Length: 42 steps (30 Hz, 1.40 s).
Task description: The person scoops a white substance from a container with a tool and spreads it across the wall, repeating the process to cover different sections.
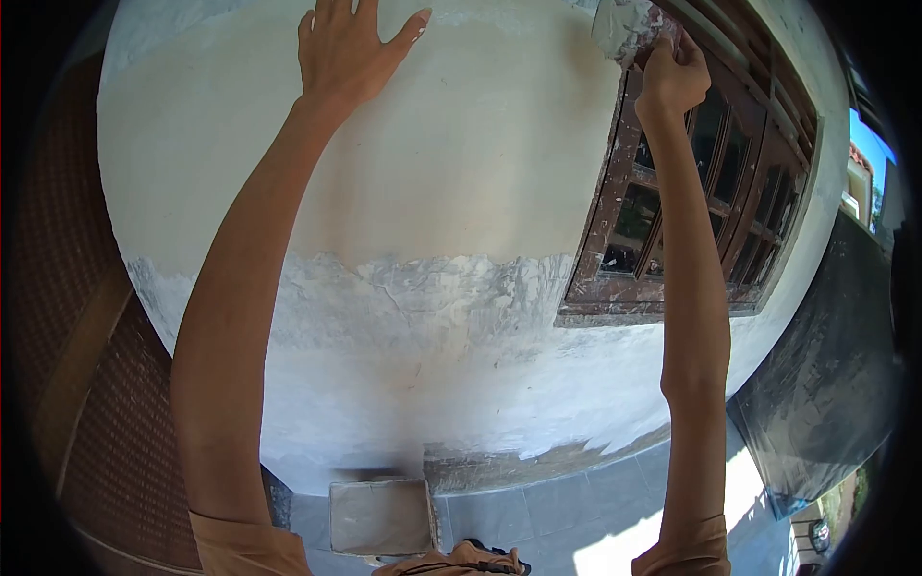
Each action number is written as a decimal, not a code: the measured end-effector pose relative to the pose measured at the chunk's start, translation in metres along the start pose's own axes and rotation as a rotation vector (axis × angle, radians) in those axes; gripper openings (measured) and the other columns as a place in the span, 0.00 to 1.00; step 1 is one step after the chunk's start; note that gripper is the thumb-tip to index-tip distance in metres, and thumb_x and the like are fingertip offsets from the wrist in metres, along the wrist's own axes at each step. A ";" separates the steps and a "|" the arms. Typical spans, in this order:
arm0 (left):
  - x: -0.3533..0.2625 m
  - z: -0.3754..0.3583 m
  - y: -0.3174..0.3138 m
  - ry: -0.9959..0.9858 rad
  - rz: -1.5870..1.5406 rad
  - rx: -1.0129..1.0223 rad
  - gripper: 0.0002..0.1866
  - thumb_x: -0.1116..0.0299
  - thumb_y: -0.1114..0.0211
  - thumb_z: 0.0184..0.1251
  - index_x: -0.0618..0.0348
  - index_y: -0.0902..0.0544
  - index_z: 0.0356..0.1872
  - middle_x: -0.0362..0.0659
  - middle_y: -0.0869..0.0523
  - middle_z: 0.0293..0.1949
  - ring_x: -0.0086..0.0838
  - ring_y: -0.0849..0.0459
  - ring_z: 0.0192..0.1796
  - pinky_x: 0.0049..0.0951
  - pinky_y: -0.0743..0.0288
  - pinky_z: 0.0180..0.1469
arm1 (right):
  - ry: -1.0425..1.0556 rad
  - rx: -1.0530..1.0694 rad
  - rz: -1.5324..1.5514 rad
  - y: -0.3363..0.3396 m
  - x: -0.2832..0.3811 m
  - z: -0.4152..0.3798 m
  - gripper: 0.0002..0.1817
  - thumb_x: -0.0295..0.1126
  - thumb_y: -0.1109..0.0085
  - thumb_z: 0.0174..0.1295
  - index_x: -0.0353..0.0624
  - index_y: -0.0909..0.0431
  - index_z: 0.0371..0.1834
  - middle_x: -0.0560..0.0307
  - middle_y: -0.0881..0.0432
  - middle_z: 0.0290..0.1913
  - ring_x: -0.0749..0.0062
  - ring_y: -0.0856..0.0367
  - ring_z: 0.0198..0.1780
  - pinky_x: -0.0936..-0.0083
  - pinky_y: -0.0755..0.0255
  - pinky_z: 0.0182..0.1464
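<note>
My left hand (pixel 351 53) is raised high with its fingers spread, held against or just in front of the upper wall (pixel 461 144). A white smear shows on its thumb tip. My right hand (pixel 675 77) pinches a thin, flat scraper (pixel 629 29) coated with pale plaster, close to the wall at the window's upper left corner. The fingers cover part of the scraper. Cream coating covers the upper wall, and a rough whitish band (pixel 432 288) with a ragged edge lies beneath it.
Right of the wall is a brown wooden window (pixel 706 173) spotted with white, partly behind my right arm. A square box-like container (pixel 381 516) stands below me near the tiled floor (pixel 499 514). Woven panels (pixel 120 422) line the left; a dark sheet (pixel 826 355) hangs at right.
</note>
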<state>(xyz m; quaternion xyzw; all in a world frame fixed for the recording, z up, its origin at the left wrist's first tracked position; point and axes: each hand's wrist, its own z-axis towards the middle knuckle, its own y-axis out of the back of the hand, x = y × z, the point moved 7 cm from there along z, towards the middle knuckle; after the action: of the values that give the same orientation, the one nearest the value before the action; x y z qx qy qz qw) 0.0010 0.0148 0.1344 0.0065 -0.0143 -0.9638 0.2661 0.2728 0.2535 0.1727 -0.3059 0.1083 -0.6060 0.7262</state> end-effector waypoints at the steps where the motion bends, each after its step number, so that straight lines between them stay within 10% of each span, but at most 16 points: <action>1: 0.002 -0.002 0.008 0.003 -0.004 0.008 0.43 0.44 0.42 0.73 0.61 0.45 0.78 0.56 0.46 0.79 0.49 0.52 0.81 0.49 0.54 0.80 | 0.042 0.025 -0.003 -0.003 0.014 -0.005 0.18 0.25 0.37 0.66 0.32 0.21 0.58 0.48 0.12 0.45 0.73 0.13 0.35 0.75 0.16 0.35; 25: 0.032 -0.054 0.217 -0.003 0.069 0.082 0.43 0.45 0.41 0.73 0.62 0.45 0.78 0.58 0.44 0.78 0.53 0.49 0.80 0.51 0.51 0.78 | -0.218 0.196 0.089 0.092 0.156 -0.091 0.21 0.27 0.38 0.68 0.27 0.26 0.60 0.50 0.13 0.43 0.75 0.15 0.36 0.76 0.17 0.36; 37: 0.101 -0.176 0.227 0.182 0.016 0.406 0.39 0.48 0.45 0.76 0.59 0.47 0.79 0.55 0.49 0.80 0.50 0.54 0.82 0.50 0.57 0.81 | -0.403 0.307 -0.021 0.127 0.172 -0.221 0.18 0.29 0.38 0.67 0.30 0.22 0.57 0.53 0.12 0.38 0.80 0.16 0.33 0.78 0.20 0.32; 42: 0.165 -0.257 0.214 0.071 -0.025 0.271 0.41 0.37 0.45 0.72 0.50 0.41 0.78 0.55 0.39 0.77 0.56 0.45 0.79 0.56 0.42 0.73 | -0.586 0.386 -0.099 0.131 0.180 -0.301 0.18 0.29 0.40 0.69 0.31 0.25 0.58 0.56 0.15 0.35 0.78 0.17 0.32 0.77 0.18 0.33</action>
<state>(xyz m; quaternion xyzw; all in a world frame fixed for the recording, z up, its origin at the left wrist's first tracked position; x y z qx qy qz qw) -0.0253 -0.2595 -0.1170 0.0766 -0.1348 -0.9555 0.2509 0.2636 -0.0013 -0.1017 -0.3289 -0.2363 -0.5363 0.7405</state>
